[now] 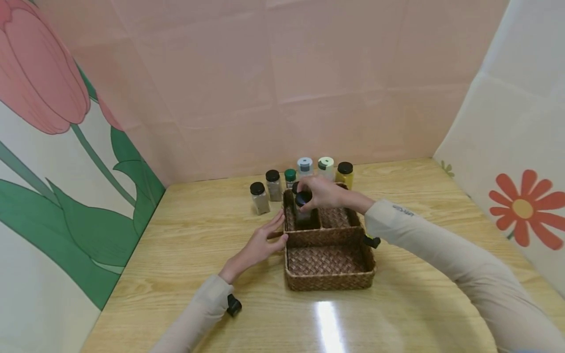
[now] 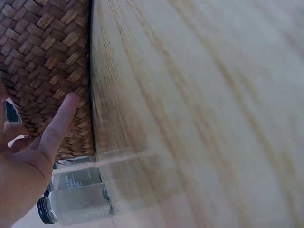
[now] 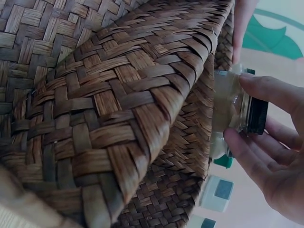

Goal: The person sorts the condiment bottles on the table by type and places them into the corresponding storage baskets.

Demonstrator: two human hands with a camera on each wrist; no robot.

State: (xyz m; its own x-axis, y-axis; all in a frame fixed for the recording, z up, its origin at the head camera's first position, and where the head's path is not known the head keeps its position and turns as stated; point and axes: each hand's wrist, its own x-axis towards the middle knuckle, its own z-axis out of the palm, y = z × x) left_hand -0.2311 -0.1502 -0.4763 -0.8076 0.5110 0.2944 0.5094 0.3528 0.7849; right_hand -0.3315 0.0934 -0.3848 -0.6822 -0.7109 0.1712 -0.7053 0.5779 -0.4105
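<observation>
My right hand (image 1: 324, 192) grips a clear glass jar with a black lid (image 1: 303, 198) by its neck and lid. The jar is partly down in the back left compartment of a brown woven basket (image 1: 330, 283). In the right wrist view, the jar (image 3: 227, 102) shows pale contents, with thumb and fingers on either side of it. Another black lid is partly hidden behind this jar. My left hand (image 1: 260, 244) rests against the basket's left side. One straight finger presses on the weave (image 2: 47, 71) in the left wrist view.
Left of the basket stand two black-lidded jars (image 1: 260, 201) (image 1: 273, 189). Behind it are a green-lidded jar (image 1: 290, 176), a blue-topped container (image 1: 304, 165), a pale green-topped container (image 1: 325, 166) and a yellow jar with a black lid (image 1: 345, 175). A pink cloth backdrop (image 1: 282, 98) hangs behind the table.
</observation>
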